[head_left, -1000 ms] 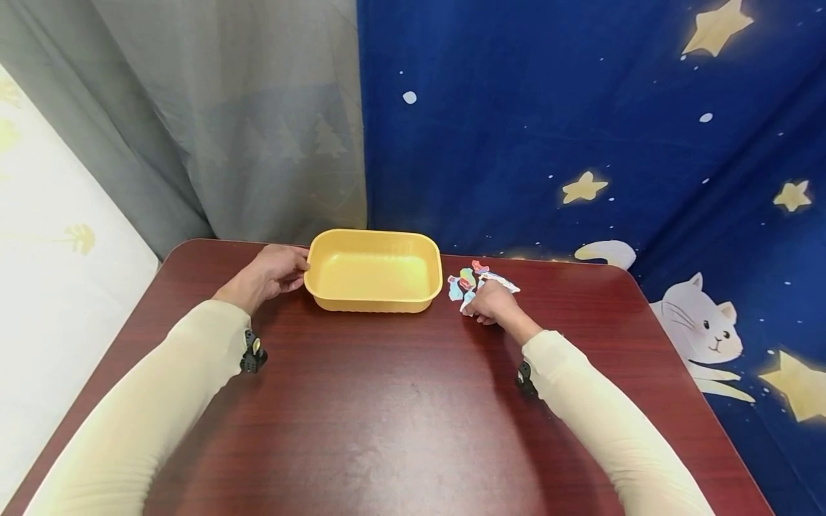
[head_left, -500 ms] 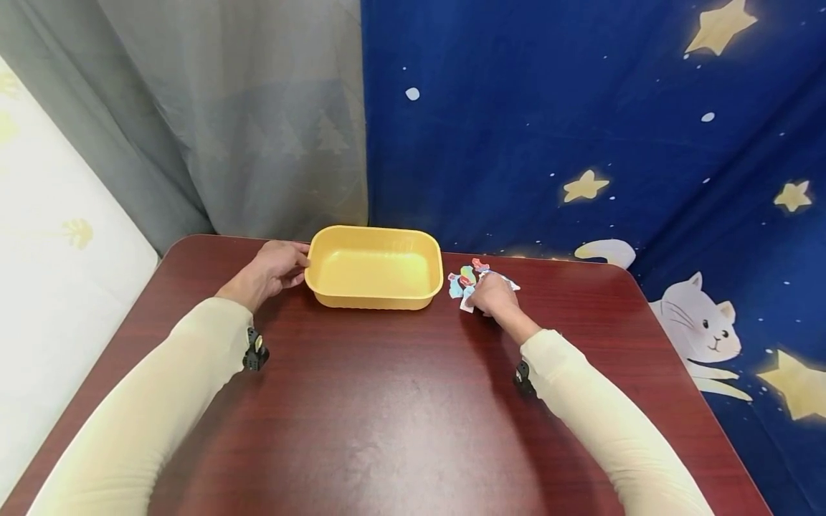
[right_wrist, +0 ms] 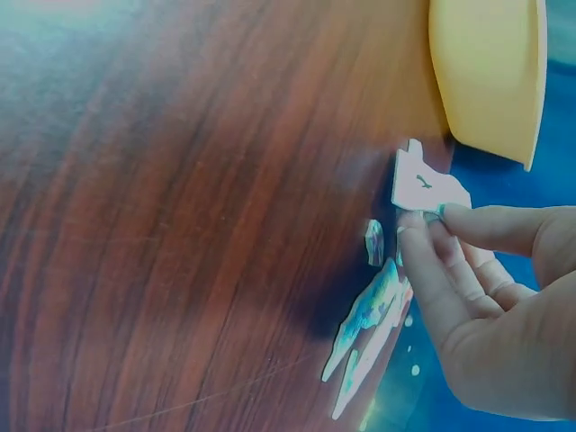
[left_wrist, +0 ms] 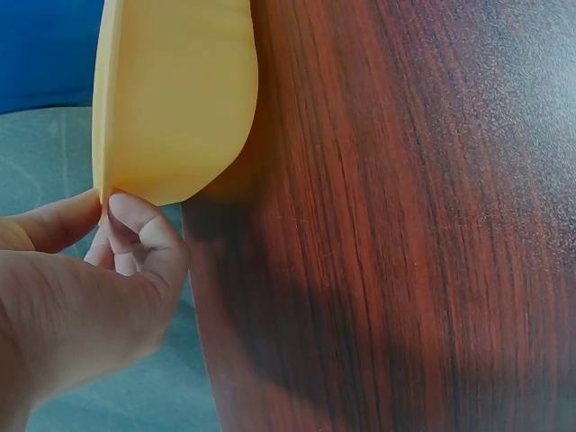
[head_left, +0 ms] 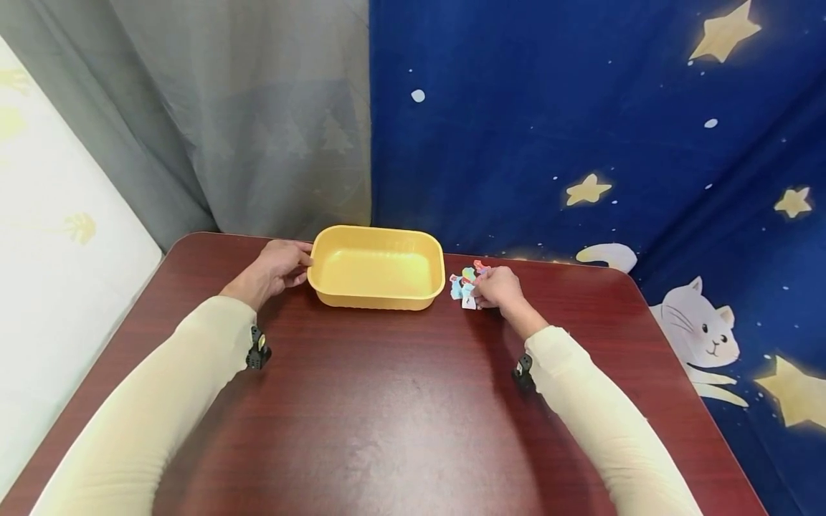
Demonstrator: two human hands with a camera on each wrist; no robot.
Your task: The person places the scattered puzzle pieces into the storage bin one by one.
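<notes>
At the far side of the table, a yellow plastic basin stands upright with nothing in it. My left hand pinches the rim at its left end, and the left wrist view shows thumb and fingers of that hand on either side of the rim. Right of the basin, my right hand pinches a thin flat cut-out piece, whose pale face bears a small dark mark. Several colourful flat cut-outs lie beside and under the hand. More flat cut-outs show below the fingers in the right wrist view.
The dark red wooden table has rounded far corners. Behind it hang a grey curtain and a blue curtain with stars and a cat. A white surface borders the left side.
My right hand has lifted slightly and turned, now with a cut-out between its fingers; the cut-outs under it are rearranged. My left hand keeps its grip on the basin rim.
</notes>
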